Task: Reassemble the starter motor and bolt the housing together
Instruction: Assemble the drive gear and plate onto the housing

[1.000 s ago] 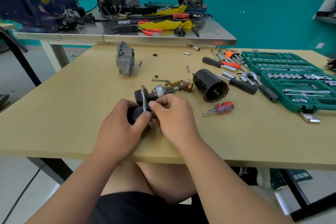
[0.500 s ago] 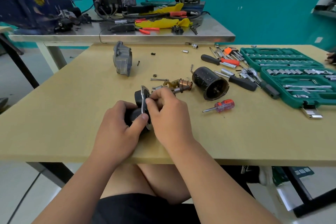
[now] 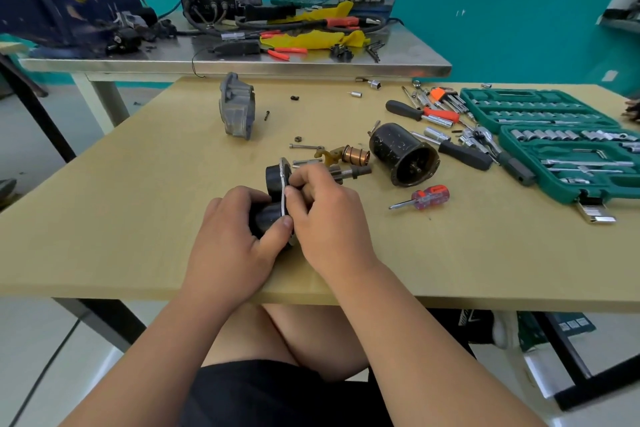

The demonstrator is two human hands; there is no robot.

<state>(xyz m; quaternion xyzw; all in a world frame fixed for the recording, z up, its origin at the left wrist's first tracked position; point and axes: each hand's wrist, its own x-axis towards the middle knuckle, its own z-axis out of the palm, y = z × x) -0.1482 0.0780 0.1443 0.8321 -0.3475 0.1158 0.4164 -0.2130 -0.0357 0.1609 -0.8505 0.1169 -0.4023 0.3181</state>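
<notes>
My left hand (image 3: 232,239) grips the black starter motor body (image 3: 268,215) near the table's front edge. A silver flange plate (image 3: 284,177) and a second black cylinder (image 3: 274,177) stick up from it. My right hand (image 3: 325,215) pinches the flange edge, fingers curled over the shaft end (image 3: 356,172). Beyond lie the copper-wound plunger with brass fork (image 3: 349,155), a black cylindrical housing (image 3: 403,159) on its side, the grey cast end housing (image 3: 237,111) upright, and long bolts (image 3: 304,147).
A red-handled screwdriver (image 3: 424,198) lies right of my hands. Green socket set cases (image 3: 561,146), black-handled drivers (image 3: 464,154) and hex keys (image 3: 446,99) fill the right side. A steel bench (image 3: 242,59) with a vise and welder stands behind the wooden table (image 3: 104,218).
My right hand slid from the shaft area back toward the flange plate and now pinches its edge. My left hand keeps its grip. The view shifted slightly.
</notes>
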